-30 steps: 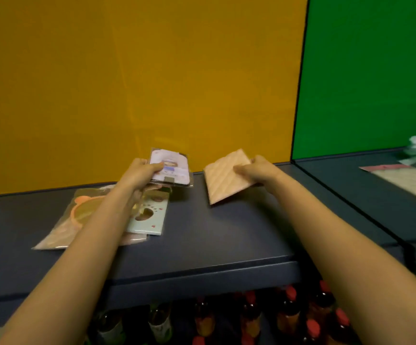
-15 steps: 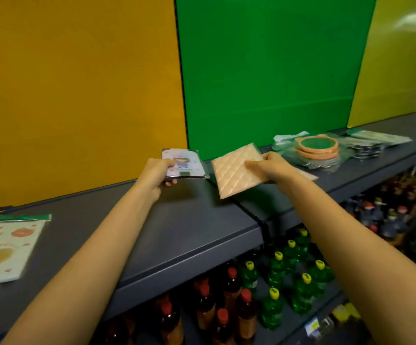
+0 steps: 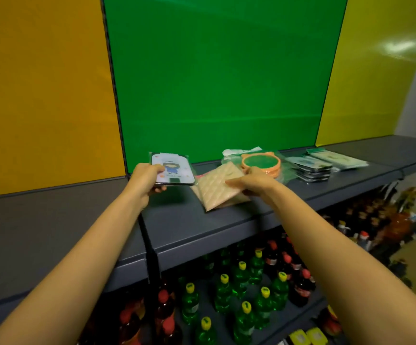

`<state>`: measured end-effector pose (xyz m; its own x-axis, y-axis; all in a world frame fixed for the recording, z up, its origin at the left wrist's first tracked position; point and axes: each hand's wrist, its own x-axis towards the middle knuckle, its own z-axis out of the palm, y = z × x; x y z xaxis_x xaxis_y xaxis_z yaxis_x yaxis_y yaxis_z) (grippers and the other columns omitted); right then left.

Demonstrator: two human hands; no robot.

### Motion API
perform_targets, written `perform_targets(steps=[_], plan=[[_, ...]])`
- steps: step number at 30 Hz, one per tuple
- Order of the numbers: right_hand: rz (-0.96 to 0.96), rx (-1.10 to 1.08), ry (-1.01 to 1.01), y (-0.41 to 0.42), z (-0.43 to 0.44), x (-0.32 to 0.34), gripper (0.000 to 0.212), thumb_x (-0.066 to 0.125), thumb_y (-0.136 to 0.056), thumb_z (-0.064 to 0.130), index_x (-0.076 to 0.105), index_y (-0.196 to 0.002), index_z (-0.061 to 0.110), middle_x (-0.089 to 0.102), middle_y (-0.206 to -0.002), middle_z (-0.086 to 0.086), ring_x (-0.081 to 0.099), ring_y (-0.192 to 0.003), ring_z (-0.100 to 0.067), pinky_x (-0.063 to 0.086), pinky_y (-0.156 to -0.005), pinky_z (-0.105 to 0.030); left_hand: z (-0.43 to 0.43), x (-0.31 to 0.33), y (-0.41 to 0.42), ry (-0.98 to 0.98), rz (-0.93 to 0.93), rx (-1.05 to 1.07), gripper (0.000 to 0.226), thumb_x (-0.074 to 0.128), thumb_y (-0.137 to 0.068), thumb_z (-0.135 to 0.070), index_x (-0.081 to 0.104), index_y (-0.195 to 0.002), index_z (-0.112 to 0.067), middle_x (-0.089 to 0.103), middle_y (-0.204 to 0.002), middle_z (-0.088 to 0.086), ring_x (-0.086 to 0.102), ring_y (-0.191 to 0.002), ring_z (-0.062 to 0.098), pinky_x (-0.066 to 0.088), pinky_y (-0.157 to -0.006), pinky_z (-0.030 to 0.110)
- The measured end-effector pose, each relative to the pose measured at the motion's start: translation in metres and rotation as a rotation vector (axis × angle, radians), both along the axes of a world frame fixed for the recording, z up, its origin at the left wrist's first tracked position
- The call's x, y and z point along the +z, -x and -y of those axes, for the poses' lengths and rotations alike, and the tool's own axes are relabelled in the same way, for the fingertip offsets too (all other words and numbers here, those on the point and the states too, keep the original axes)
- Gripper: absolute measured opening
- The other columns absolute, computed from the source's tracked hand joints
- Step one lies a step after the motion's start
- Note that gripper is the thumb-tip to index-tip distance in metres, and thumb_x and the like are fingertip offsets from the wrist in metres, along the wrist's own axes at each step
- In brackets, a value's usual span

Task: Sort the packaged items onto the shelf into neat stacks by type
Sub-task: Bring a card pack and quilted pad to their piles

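My left hand [image 3: 144, 180] pinches a cartoon-print packet [image 3: 172, 172] above the shelf [image 3: 189, 227]; my right hand [image 3: 250, 181] grips a quilted beige packet [image 3: 217, 189] lying mid-shelf on a matching one. Best practice: square its edges to that one before letting go. Orange-rimmed packs [image 3: 261, 163] crowd just behind; dark stacks [image 3: 311, 168] sit toward the right end.
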<state>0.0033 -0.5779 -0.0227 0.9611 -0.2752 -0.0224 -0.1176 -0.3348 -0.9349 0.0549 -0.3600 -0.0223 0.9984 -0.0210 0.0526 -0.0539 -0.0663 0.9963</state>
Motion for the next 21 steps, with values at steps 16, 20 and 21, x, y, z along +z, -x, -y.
perform_targets(steps=[16,20,21], plan=[[0.094,0.112,0.999,-0.033,0.045,0.027,0.030,0.053,-0.088,0.025,0.067,-0.108,0.006,0.069,-0.110,-0.016,0.062,-0.107,-0.028,0.048,-0.080,-0.026,0.090,0.042,-0.051,-0.062,0.097,0.043,0.009,0.047,-0.092,-0.010,0.054,-0.094,-0.005,0.058,-0.048,0.003,0.043,-0.022,0.003,0.033,-0.029,0.010],[0.143,0.045,0.902,-0.036,0.097,0.045,0.026,0.055,-0.086,0.026,0.070,-0.105,0.017,0.074,-0.101,-0.011,0.066,-0.104,-0.025,0.051,-0.092,-0.032,0.140,0.051,-0.061,0.000,0.104,-0.037,0.015,0.045,-0.090,-0.008,0.050,-0.076,-0.008,0.053,-0.032,-0.003,0.043,-0.021,0.006,0.032,-0.029,0.010],[0.140,0.025,0.873,-0.037,0.115,0.048,0.025,0.055,-0.086,0.025,0.070,-0.104,0.017,0.074,-0.101,-0.010,0.066,-0.104,-0.025,0.050,-0.094,-0.033,0.154,0.053,-0.062,0.018,0.102,-0.055,0.015,0.044,-0.089,-0.008,0.050,-0.075,-0.009,0.053,-0.033,-0.003,0.042,-0.021,0.006,0.032,-0.030,0.009]])
